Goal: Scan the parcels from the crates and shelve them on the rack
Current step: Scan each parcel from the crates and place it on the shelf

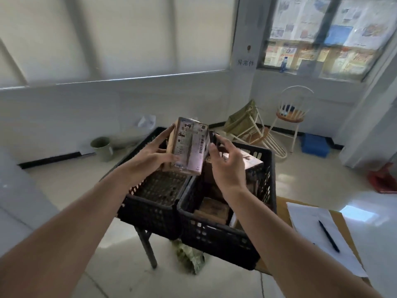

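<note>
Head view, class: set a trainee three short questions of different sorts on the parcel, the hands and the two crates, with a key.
1. True or false: the left hand grips the parcel.
2. Which black crate holds more boxes? A) left crate B) right crate
3. Fill in: on the papers at the right lies a ___.

Key: 1 true. 2 B. 3 pen. The right hand hovers beside the parcel, fingers loosely curled; whether it touches is unclear.
</note>
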`<action>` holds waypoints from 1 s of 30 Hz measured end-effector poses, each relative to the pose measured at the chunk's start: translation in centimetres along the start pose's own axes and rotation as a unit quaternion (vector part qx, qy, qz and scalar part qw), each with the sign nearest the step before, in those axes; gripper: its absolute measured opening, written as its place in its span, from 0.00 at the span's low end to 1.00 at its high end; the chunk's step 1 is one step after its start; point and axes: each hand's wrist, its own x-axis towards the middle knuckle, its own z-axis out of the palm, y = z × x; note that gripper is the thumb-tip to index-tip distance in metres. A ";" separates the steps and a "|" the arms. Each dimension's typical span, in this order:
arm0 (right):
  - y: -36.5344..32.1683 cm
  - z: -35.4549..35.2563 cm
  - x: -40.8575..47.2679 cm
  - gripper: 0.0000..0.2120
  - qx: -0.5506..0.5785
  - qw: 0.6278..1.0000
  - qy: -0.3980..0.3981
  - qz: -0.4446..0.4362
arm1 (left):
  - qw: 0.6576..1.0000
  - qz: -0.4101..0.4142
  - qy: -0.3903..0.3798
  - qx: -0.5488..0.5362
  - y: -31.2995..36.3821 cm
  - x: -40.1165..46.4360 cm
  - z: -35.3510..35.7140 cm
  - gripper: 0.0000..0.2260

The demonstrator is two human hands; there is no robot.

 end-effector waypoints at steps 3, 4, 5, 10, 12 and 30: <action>-0.7 0.3 -0.5 0.19 0.077 0.996 -0.047 -0.003 | 0.998 0.011 0.043 -0.041 0.6 -3.7 0.8 0.42; -0.9 0.3 -0.9 0.19 0.106 0.992 -0.070 0.000 | 0.997 0.016 0.062 -0.050 0.8 -5.0 1.3 0.43; -1.2 0.3 -1.4 0.19 0.129 0.987 -0.093 0.002 | 0.994 0.019 0.084 -0.062 1.1 -6.3 1.9 0.43; -3.1 0.0 -4.5 0.21 0.208 0.959 -0.193 -0.018 | 0.982 0.041 0.168 -0.075 3.1 -13.5 4.8 0.41; -4.2 0.4 -6.3 0.20 0.233 0.944 -0.230 -0.029 | 0.972 0.045 0.219 -0.065 3.8 -16.5 5.7 0.41; -18.6 9.3 -33.0 0.21 0.377 0.799 -0.458 -0.101 | 0.810 0.045 0.575 0.106 5.3 -50.1 2.5 0.39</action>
